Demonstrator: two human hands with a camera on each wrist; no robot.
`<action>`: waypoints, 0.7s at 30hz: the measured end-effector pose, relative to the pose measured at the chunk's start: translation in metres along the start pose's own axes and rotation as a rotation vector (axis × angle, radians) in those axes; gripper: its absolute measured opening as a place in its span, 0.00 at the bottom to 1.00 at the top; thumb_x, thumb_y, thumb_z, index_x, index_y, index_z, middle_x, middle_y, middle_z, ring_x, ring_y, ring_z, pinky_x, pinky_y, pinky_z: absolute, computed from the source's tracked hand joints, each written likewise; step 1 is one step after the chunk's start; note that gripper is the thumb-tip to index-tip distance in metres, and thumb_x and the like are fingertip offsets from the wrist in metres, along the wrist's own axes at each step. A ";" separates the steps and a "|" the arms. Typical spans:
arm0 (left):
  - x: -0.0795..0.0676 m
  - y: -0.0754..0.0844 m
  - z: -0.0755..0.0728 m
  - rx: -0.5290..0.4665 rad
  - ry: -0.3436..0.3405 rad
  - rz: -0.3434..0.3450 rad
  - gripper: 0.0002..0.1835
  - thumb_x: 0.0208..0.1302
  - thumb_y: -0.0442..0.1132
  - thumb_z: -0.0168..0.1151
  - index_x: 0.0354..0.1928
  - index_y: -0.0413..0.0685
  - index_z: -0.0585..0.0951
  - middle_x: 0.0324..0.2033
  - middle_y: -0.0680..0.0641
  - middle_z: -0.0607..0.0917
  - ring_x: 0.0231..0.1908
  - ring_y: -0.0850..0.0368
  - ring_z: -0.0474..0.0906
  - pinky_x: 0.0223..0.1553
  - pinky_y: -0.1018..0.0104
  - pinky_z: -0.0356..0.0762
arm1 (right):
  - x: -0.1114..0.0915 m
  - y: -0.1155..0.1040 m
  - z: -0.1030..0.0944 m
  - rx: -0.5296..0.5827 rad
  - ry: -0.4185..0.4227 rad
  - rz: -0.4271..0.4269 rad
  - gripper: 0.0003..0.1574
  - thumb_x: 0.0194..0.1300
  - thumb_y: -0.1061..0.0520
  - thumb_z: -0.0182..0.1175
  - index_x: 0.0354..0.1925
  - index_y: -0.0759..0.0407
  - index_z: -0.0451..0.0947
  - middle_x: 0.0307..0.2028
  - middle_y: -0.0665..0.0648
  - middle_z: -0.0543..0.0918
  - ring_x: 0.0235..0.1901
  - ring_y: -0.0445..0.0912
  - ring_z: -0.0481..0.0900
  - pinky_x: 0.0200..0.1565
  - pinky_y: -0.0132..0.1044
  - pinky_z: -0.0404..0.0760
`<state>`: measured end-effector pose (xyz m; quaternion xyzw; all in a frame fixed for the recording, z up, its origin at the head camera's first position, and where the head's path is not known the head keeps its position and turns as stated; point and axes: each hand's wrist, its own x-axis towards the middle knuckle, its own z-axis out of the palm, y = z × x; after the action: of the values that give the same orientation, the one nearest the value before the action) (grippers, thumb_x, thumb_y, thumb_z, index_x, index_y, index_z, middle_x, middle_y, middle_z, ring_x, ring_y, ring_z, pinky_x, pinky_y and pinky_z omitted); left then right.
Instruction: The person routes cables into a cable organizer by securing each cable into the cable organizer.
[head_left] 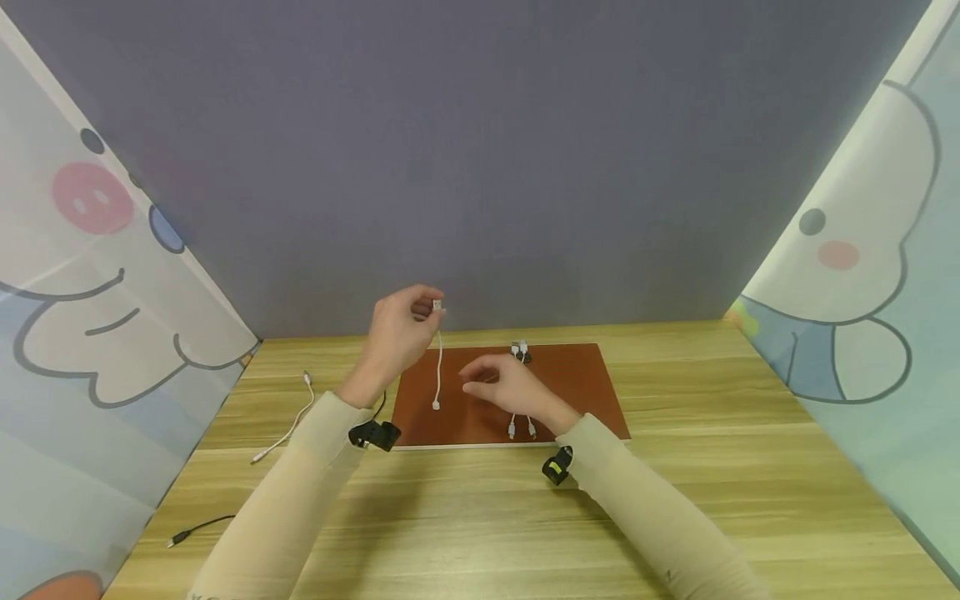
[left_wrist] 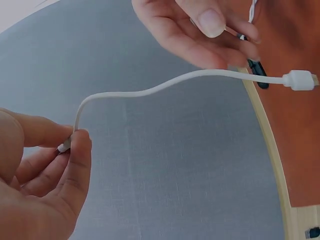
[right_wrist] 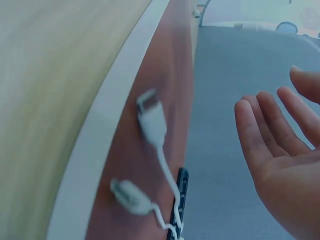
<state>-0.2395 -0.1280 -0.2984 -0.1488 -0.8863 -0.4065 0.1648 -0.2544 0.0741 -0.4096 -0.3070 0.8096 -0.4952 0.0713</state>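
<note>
My left hand point(head_left: 401, 330) is raised over the back of a reddish-brown mat point(head_left: 573, 392) and pinches one end of a short white USB cable point(head_left: 438, 367) between thumb and fingers. From there the cable hangs down, its other connector point(left_wrist: 300, 80) free. My right hand point(head_left: 510, 385) hovers to the right of this cable with relaxed fingers and nothing in them. Below the right hand, white cables point(right_wrist: 162, 165) lie on the mat, their connectors at its near and far sides. A black strip point(right_wrist: 182, 185) sits by these cables; the hand partly hides them in the head view.
Left of the mat, another white cable point(head_left: 288, 432) lies on the wooden table point(head_left: 480, 517). A black cable point(head_left: 202, 527) is at the front left, partly under my left sleeve. A grey panel point(head_left: 480, 167) rises behind the table, with cartoon-printed sheets on both sides.
</note>
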 end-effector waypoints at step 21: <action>0.012 0.003 0.017 -0.121 0.023 0.021 0.12 0.68 0.35 0.67 0.52 0.43 0.85 0.41 0.43 0.87 0.43 0.49 0.85 0.47 0.55 0.83 | -0.008 -0.006 0.009 0.070 -0.011 0.025 0.05 0.71 0.59 0.64 0.44 0.55 0.85 0.39 0.49 0.86 0.39 0.48 0.85 0.42 0.39 0.84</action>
<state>-0.2519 -0.1112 -0.3021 -0.1632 -0.8564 -0.4594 0.1701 -0.2415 0.0701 -0.4102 -0.2969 0.7952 -0.5205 0.0928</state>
